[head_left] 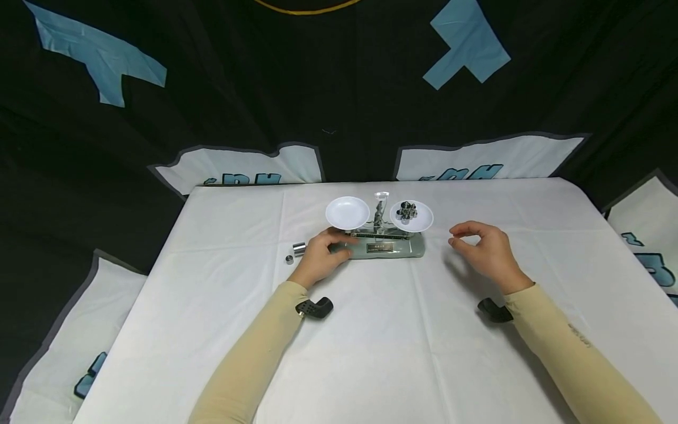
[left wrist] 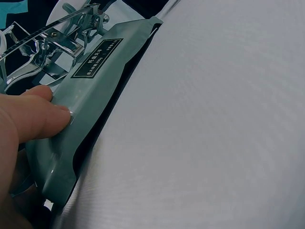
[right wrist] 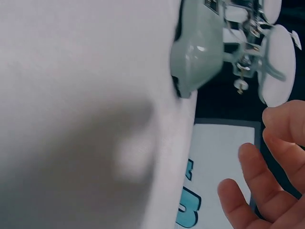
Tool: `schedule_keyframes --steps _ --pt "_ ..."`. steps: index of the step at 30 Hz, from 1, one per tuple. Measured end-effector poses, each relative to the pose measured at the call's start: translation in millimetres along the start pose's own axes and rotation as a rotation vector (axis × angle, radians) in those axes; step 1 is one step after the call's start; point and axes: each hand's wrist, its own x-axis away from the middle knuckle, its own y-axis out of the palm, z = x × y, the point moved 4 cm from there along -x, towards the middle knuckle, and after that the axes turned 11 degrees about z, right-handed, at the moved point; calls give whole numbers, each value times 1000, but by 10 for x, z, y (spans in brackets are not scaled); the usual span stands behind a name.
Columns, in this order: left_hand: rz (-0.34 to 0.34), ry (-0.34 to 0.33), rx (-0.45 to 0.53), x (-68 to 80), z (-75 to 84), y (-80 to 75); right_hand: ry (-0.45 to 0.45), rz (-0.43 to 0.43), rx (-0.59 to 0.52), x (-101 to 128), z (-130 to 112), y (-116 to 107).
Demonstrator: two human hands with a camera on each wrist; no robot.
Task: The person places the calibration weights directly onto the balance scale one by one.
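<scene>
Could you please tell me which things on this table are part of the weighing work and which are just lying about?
In use: balance scale, left hand on its base, weights in right pan, empty left pan, right hand hovering.

Lying about: two metal weights on tablecloth.

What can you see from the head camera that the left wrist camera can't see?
Only the head view shows the right hand, loose above the cloth, the metal weights on the right pan, the bare left pan and two weights on the cloth. Only the left wrist view shows the label plate close up. Both show the left hand touching the scale base.
</scene>
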Motion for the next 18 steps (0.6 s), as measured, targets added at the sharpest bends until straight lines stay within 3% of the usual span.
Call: schedule_keyframes --steps 5,10,18 --pt "-2 0 3 0 -5 1 -16 -98 -30 42 7 128" --pt "-4 7 8 -1 2 7 -90 -131 -53 43 -25 224" --pt "3 11 3 2 6 -5 -103 -232 -50 11 -114 378"
